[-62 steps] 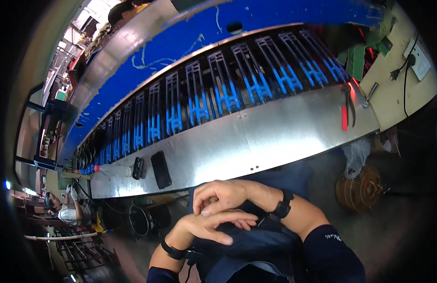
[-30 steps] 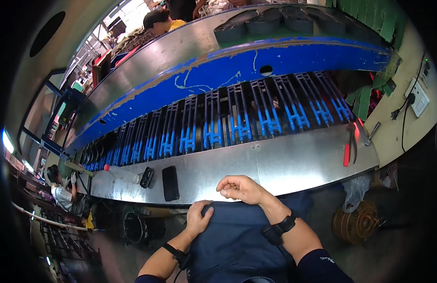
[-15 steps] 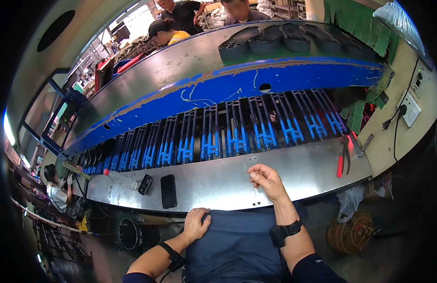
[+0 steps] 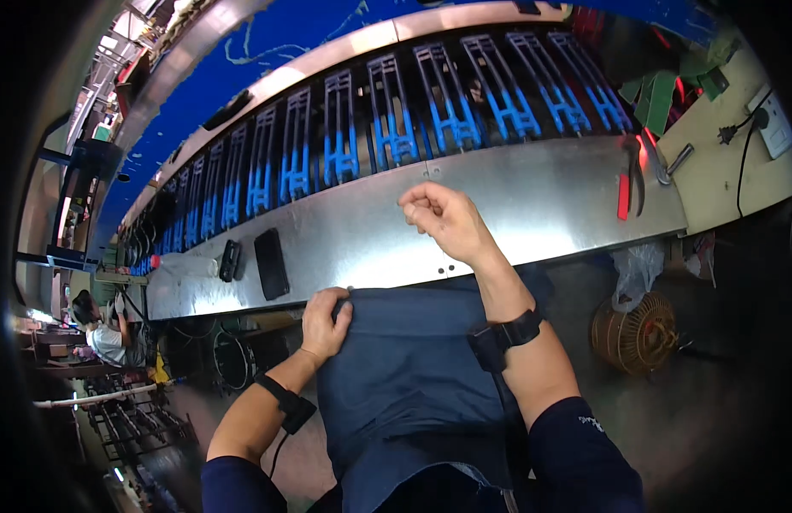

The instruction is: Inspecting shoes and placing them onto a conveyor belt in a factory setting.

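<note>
My right hand (image 4: 443, 221) hovers over the metal ledge (image 4: 353, 227), its fingers loosely curled in with nothing visible in them. My left hand (image 4: 327, 323) rests on the dark blue apron (image 4: 404, 350) over my lap, close to the ledge's front edge. Its thumb stands apart from the fingers, and it holds nothing that I can see. Beyond the ledge runs a row of black-and-blue metal racks (image 4: 342, 137). On the ledge, left of my right hand, lie a black phone (image 4: 272, 263) and a small black object (image 4: 231, 260).
A clear bottle with a red cap (image 4: 186, 266) lies at the ledge's left. Red-handled pliers (image 4: 624, 197) and a metal tool (image 4: 676, 164) lie at its right. A plug on a black cable (image 4: 727, 134) hangs by the socket. Below right are a plastic bag (image 4: 639, 274) and a round wicker-like object (image 4: 633, 333).
My view has tilted down, so the upper shelf with the dark soles and the people behind it have left the picture. My right hand's fingers have turned down slightly; my left still rests on the apron.
</note>
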Motion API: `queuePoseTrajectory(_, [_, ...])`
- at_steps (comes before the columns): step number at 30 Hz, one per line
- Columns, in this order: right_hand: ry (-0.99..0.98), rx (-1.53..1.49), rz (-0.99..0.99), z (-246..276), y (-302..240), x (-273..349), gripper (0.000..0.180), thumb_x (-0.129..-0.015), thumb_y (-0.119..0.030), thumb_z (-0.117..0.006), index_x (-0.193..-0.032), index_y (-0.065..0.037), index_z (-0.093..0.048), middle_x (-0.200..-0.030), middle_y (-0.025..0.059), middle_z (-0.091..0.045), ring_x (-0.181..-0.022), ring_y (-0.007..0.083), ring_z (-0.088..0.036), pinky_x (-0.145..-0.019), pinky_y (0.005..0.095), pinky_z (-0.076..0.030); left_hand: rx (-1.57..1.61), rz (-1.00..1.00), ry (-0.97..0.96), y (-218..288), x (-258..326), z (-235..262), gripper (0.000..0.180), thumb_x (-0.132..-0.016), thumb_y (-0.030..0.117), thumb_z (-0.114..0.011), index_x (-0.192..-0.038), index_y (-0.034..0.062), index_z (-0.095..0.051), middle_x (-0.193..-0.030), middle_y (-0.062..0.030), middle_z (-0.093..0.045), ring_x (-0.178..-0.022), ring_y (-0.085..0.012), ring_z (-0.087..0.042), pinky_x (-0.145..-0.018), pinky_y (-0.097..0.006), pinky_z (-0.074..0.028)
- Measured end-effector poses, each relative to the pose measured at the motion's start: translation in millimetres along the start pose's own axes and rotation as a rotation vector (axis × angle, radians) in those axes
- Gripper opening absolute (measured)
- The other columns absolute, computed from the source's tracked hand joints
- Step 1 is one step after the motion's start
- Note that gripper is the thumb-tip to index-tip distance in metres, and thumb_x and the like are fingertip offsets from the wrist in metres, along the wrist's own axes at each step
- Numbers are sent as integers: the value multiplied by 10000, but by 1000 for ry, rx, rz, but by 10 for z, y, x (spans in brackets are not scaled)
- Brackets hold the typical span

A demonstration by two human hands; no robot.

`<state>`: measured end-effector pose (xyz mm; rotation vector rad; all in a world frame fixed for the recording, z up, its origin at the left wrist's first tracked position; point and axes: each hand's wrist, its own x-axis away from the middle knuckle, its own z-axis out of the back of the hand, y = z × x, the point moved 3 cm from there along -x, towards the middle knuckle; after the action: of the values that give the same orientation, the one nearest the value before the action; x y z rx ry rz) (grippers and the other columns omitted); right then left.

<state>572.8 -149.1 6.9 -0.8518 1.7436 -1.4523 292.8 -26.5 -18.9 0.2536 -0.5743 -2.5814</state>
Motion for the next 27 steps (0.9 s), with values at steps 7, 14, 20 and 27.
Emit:
queuePoseTrajectory(7, [-80, 177, -84, -151, -1, 9, 221, -916, -152, -668, -1079, -4, -687, -896, 106, -733, -823, 183, -695, -743, 327, -551, 16, -4, -6, 27, -35, 40, 207, -890, 163, -612, -1041, 25, -640, -1064, -145, -667, -1019, -358, -604, -918, -427, -473])
queuePoseTrajectory(14, [-116, 243, -58, -175, -6, 25, 253, -931, -168, -659, -1123, -4, -667, -887, 92, -704, -815, 180, -663, -740, 324, -535, 27, 14, -1, 35, -24, 30, 217, -879, 176, -628, -1038, 31, -655, -1080, -141, -674, -1027, -351, -606, -929, -424, -472])
queuePoseTrajectory(20, [-153, 301, -123, -209, -26, 41, 269, -928, -193, -658, -1127, -12, -669, -934, 148, -734, -868, 259, -708, -783, 368, -551, 48, 4, 10, 16, -13, 25, 226, -874, 180, -639, -1044, 31, -659, -1079, -142, -677, -1038, -345, -605, -937, -423, -467])
queuePoseTrajectory(27, [-161, 325, -76, -219, 5, 46, 264, -929, -186, -658, -1135, -21, -668, -928, 144, -732, -867, 268, -706, -788, 375, -550, 79, 16, 22, -2, -3, 8, 228, -867, 178, -645, -1041, 31, -661, -1078, -140, -679, -1034, -341, -607, -942, -427, -460])
